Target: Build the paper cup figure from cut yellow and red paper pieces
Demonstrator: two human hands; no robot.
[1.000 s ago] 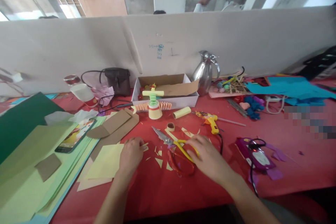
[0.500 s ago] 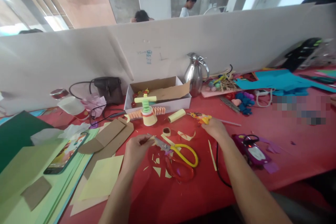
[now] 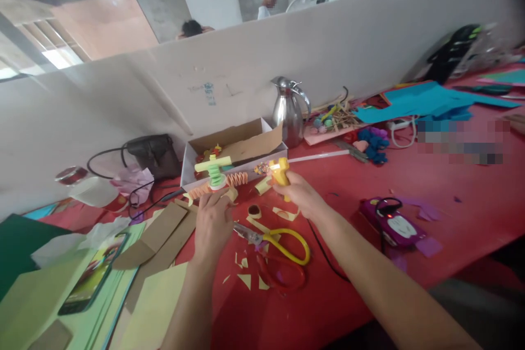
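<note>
My right hand (image 3: 297, 191) is wrapped round a yellow glue gun (image 3: 280, 172), its tip pointing left and a clear glue stick (image 3: 320, 156) sticking out behind. Close to the box, my left hand (image 3: 214, 219) is at the base of a paper figure with a green folded neck (image 3: 215, 175) and orange spring-like arms (image 3: 237, 179). Its fingers are bent and partly hidden, so what they hold is too small to make out. Below the hands, scissors (image 3: 266, 240) with yellow and red handles lie on the red table (image 3: 303, 306) among paper scraps.
A white cardboard box (image 3: 262, 161) and a steel jug (image 3: 288, 112) stand behind the hands. Coloured paper, brown card and a phone (image 3: 94, 273) lie left. At right are a purple power box (image 3: 394, 222) and blue paper (image 3: 430, 101). A cable runs under my right arm.
My left hand has moved up from beside the scissors' tips to the paper figure. My right hand has lifted the glue gun and swung it left. The view has shifted and tilted.
</note>
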